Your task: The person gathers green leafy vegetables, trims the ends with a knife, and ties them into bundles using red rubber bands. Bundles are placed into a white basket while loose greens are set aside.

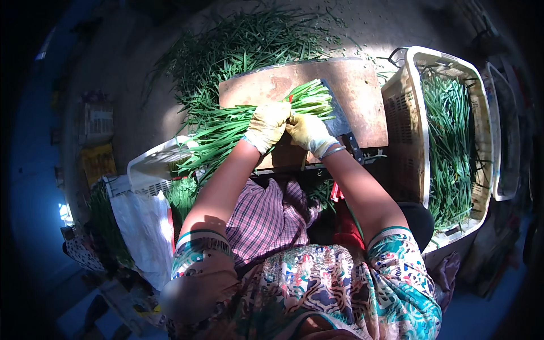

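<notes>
Both my hands wear pale yellow gloves and meet over a wooden board. My left hand is closed around a bundle of long green leafy stalks, probably garlic chives. The pale cut ends point right, the leaves trail left and down. A red tie shows on the bundle just above my hands. My right hand touches the bundle's underside beside my left, fingers bent in; whether it grips the stalks or the tie is hidden. A cleaver lies on the board under the cut ends, its dark riveted handle near my right wrist.
A heap of loose green leaves lies beyond the board. At the right stands a white plastic crate filled with green stalks. Another white crate stands at the left, beside a white sack. Red strips hang below the board.
</notes>
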`<state>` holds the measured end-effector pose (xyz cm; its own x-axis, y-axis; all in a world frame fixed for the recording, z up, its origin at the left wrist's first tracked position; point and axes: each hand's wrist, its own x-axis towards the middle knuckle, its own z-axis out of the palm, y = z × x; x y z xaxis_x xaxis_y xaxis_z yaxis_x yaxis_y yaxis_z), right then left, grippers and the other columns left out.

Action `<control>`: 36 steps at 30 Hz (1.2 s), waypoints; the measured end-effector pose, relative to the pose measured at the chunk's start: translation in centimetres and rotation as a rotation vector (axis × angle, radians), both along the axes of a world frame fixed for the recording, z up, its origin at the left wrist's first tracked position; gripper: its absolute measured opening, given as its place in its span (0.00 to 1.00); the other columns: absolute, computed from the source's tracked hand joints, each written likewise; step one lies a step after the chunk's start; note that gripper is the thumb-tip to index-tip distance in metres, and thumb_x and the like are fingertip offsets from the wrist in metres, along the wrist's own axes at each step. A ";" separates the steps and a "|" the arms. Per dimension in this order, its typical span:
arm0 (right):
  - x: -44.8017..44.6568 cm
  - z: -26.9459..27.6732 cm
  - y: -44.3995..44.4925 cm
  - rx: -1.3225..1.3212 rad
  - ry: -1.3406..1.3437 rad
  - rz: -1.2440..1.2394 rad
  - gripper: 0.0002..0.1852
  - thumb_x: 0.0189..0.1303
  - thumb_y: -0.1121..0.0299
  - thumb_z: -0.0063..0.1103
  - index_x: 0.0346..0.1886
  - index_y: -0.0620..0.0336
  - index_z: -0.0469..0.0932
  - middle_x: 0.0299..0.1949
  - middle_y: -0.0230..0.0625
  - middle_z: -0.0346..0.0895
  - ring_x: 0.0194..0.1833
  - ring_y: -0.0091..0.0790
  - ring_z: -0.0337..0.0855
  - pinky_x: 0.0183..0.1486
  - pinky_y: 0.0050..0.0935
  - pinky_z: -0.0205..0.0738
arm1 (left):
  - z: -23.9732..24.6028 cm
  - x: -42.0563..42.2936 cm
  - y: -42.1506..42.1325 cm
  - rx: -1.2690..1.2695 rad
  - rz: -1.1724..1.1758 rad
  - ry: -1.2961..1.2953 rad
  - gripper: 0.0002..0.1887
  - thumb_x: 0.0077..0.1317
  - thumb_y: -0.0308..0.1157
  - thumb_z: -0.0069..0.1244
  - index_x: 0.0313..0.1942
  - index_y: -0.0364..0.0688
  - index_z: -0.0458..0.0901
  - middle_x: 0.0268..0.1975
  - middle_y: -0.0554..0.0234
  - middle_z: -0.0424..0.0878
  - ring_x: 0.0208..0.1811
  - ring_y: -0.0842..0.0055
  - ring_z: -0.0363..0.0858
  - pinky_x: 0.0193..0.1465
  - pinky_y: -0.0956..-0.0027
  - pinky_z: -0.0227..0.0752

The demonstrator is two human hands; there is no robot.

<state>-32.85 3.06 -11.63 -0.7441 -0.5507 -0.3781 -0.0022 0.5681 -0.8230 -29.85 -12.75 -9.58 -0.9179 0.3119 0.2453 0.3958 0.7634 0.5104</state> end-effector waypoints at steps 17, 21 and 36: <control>-4.8 2.4 -1.4 0.146 0.397 -0.098 0.07 0.62 0.67 0.55 0.36 0.54 0.83 0.33 0.47 0.84 0.38 0.52 0.85 0.40 0.44 0.77 | -3.0 0.3 -0.7 -0.110 0.080 0.089 0.02 0.55 0.29 0.55 0.26 0.43 0.79 0.30 0.57 0.78 0.37 0.56 0.79 0.42 0.57 0.74; -2.9 1.3 0.4 -0.003 0.505 -0.118 0.04 0.58 0.75 0.59 0.35 0.56 0.82 0.29 0.44 0.83 0.32 0.46 0.84 0.37 0.37 0.77 | -3.1 0.3 -0.7 0.513 0.321 -0.232 0.05 0.64 0.30 0.53 0.35 0.38 0.79 0.34 0.56 0.85 0.37 0.63 0.83 0.44 0.63 0.76; 1.8 -0.2 1.9 -0.490 -0.504 -0.277 0.11 0.71 0.77 0.54 0.52 0.65 0.82 0.32 0.30 0.82 0.27 0.23 0.80 0.32 0.24 0.79 | -2.1 1.4 -0.3 0.586 0.132 -0.384 0.17 0.61 0.12 0.45 0.46 0.39 0.82 0.39 0.61 0.82 0.48 0.75 0.81 0.48 0.72 0.75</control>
<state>-31.07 4.94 -11.84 -0.6817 -0.5613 -0.4693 0.5310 0.0616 -0.8451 -28.47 -13.07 -11.66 -0.9941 0.1081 -0.0099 0.0287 0.3500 0.9363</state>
